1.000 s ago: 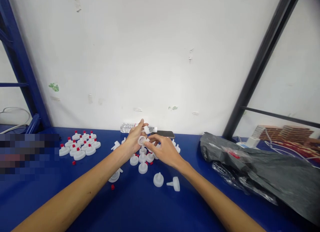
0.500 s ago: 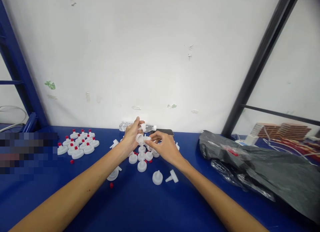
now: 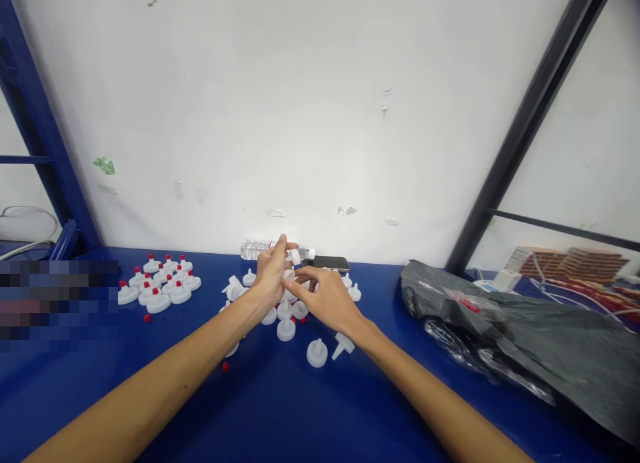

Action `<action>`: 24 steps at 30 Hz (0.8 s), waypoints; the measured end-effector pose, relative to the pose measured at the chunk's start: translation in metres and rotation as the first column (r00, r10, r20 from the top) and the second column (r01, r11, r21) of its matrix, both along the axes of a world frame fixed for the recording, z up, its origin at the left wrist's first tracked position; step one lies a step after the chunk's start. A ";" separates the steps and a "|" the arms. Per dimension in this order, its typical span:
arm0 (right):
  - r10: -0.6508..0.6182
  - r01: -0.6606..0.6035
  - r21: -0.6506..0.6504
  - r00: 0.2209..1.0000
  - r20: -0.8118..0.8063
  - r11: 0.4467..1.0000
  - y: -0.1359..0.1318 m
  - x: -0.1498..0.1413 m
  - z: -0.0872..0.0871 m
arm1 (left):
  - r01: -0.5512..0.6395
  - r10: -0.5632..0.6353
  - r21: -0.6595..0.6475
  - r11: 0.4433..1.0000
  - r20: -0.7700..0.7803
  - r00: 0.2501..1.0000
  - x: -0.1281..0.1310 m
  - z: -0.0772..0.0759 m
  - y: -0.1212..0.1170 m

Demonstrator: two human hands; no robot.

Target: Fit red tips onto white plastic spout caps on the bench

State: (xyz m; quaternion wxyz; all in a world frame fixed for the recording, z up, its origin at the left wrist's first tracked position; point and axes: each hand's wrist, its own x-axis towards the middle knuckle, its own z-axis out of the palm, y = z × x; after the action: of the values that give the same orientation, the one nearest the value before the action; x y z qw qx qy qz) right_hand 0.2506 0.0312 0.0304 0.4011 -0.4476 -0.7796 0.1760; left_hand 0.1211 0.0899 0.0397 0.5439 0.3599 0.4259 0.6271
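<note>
My left hand (image 3: 270, 273) is closed around a white plastic nozzle cap (image 3: 293, 256), its thumb pointing up. Just below, another white nozzle cap (image 3: 289, 275) sits between both hands, partly hidden by fingers. The fingertips of my right hand (image 3: 325, 295) are bent in and pinch at this one. Beneath the hands lie several loose white nozzle caps (image 3: 286, 330), with small red tips among them. Nearer me are a nozzle cap standing upright (image 3: 317, 353) and one on its side (image 3: 344, 344).
On the left stands a group of white nozzle caps with red tips (image 3: 159, 302). Loose red tips (image 3: 225, 367) lie on the blue table (image 3: 280, 410). A clear bottle (image 3: 255, 249) and a phone (image 3: 333, 263) lie by the wall. Grey plastic bags (image 3: 500, 323) cover the right side.
The lower nozzle cap has turned, so its open underside faces me less, and my fingers cover more of it. My hands have drawn closer together. The view has shifted slightly.
</note>
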 end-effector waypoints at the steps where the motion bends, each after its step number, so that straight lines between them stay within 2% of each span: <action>1: 0.020 -0.020 -0.015 1.000 -0.025 1.000 -0.001 -0.002 0.000 | -0.003 0.003 0.004 1.000 -0.008 1.000 0.001 0.000 -0.001; 6: 0.010 -0.012 -0.022 0.997 -0.079 1.000 -0.005 -0.007 -0.001 | -0.031 0.033 0.028 0.999 -0.063 0.997 0.003 0.001 -0.002; 12: -0.080 0.074 0.080 0.994 0.077 0.994 -0.003 0.003 0.011 | 0.032 -0.023 0.035 0.999 -0.239 0.971 -0.009 0.001 0.007; 15: -0.159 0.123 0.151 0.954 0.253 0.981 0.002 0.019 0.015 | 0.096 -0.078 0.024 0.995 -0.407 0.910 -0.021 0.002 0.011; 18: -0.214 0.142 0.199 0.889 0.404 0.970 0.009 0.034 0.014 | 0.148 -0.109 0.024 0.989 -0.564 0.818 -0.031 0.003 0.012; 24: -0.187 0.099 0.199 0.852 0.489 0.975 0.017 0.044 0.005 | 0.253 -0.142 0.046 0.966 -0.726 0.672 -0.034 0.001 0.007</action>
State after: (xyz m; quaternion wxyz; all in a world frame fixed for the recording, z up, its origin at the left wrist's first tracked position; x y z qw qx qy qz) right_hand 0.2950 0.0481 0.0355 0.2314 -0.4997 -0.8336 -0.0433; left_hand 0.0870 0.0967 0.0406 0.3721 0.6576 0.5166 0.4028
